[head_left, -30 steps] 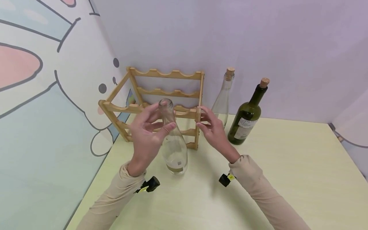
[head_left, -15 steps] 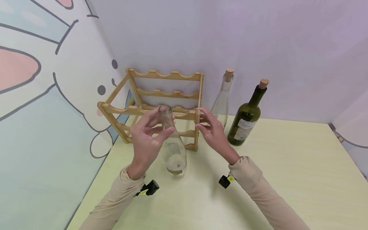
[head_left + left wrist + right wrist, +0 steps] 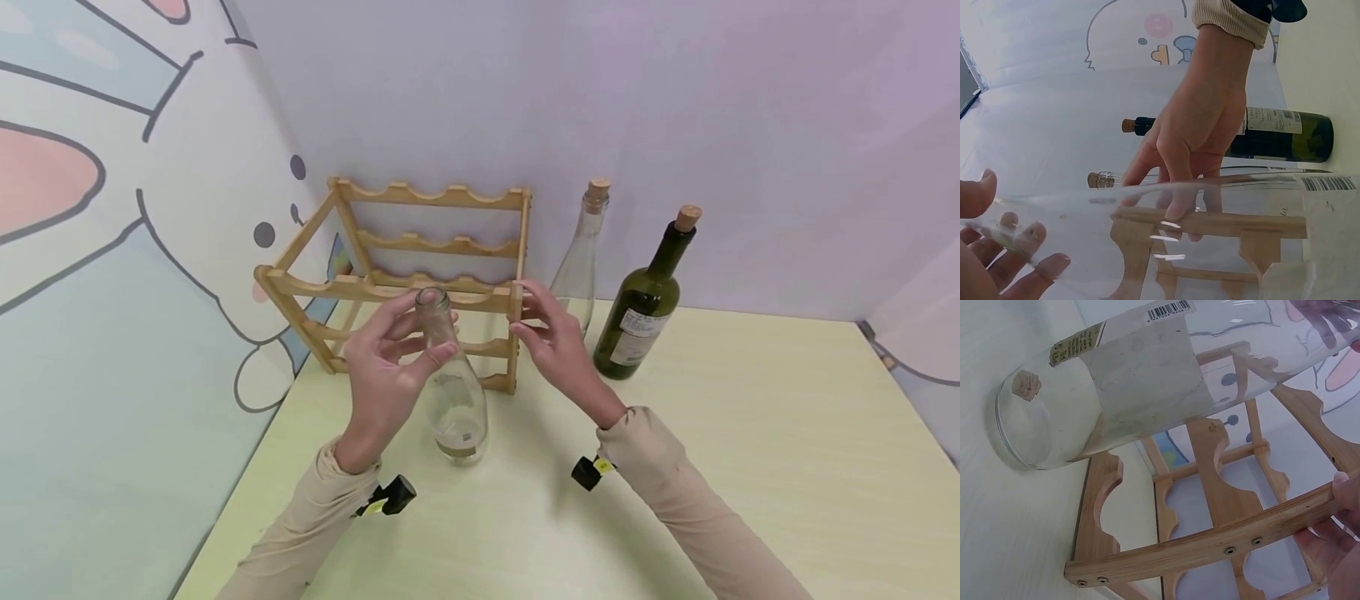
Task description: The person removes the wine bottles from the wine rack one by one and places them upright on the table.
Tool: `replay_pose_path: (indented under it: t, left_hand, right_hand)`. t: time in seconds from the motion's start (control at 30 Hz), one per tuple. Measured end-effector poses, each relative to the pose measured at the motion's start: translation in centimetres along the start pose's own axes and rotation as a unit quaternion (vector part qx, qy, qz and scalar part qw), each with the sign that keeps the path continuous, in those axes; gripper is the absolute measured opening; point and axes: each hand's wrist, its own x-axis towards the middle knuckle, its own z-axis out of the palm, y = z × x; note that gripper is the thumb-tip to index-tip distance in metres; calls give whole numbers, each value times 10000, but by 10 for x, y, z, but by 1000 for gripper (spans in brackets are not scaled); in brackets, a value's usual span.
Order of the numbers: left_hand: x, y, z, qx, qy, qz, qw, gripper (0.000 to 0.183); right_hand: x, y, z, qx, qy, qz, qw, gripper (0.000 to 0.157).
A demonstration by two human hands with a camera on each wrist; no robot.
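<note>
My left hand (image 3: 386,367) holds a clear glass bottle (image 3: 459,404) around its neck, thumb on the near side. Its open mouth has no cork, and the bottle leans slightly, base close to the table. In the right wrist view a small cork-coloured piece (image 3: 1027,385) shows at the bottle's base, below a worn label. Just behind stands a wooden wine rack (image 3: 442,197) with scalloped rails. My right hand (image 3: 558,346) pinches the rack's front right post (image 3: 1210,540) near its top. Part of the rack is hidden behind the left hand and bottle.
Right of the rack stand a corked clear bottle (image 3: 581,258), partly behind the right hand, and a corked green wine bottle (image 3: 637,321). A wall with cartoon drawings (image 3: 202,275) borders the pale table (image 3: 772,433) on the left; a plain wall rises behind.
The clear bottle has come down a little and become slightly more upright, the left hand lowering with it. My right hand keeps its hold on the rack post.
</note>
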Motion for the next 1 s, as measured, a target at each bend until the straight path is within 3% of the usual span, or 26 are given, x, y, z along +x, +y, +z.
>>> replay_pose_path:
  t: [0.23, 0.43, 0.73, 1.0]
  left_hand:
    - [-5, -6, 2, -22, -52, -152, 9999, 49]
    - [-9, -7, 0, 64, -95, -77, 9999, 50]
    - [-12, -11, -4, 115, -562, -50, 9983, 48]
    - [-15, -17, -9, 331, -779, -257, 9961, 42]
  right_hand:
    - [-2, 2, 0, 84, 42, -6, 10000, 50]
    - [-2, 0, 2, 72, -10, -33, 10000, 50]
    - [-1, 0, 2, 62, -7, 8, 10000, 50]
    - [-1, -1, 1, 34, -10, -29, 10000, 49]
